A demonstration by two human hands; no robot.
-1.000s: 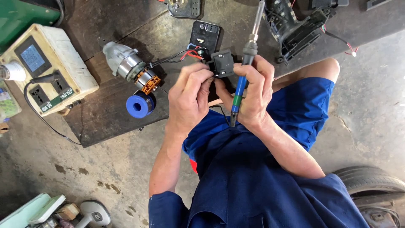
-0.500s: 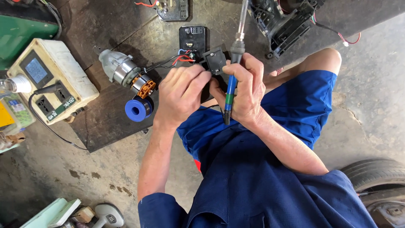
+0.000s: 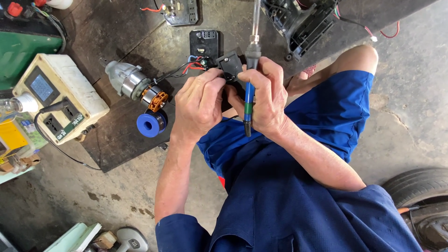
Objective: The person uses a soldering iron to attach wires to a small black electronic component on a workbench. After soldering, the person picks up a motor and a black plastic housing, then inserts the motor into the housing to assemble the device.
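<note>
My left hand [image 3: 198, 109] closes around the near side of a small black plastic switch block [image 3: 229, 66], thumb and fingertips pinching it up off the dark mat [image 3: 116, 140] in front of my knees. My right hand [image 3: 266, 100] is wrapped shut on the soldering iron [image 3: 250, 88], its blue and green handle lying across my palm and the metal barrel running up and away from me past the block. The block looks light and rigid, a hard moulded shell that I judge will not give under a pinch, so I take it by its flat sides and keep my fingers off the end where the thin red, blue and black wires [image 3: 189, 67] come out. Those leads look soft and easily torn at the joint; they trail left toward the small motor [image 3: 135, 86] resting on the mat beside a blue spool [image 3: 150, 123], so I would not tug on them. The iron seems light but nose-long, and I hold it only by the insulated handle, well back from the barrel, which may be hot.
</note>
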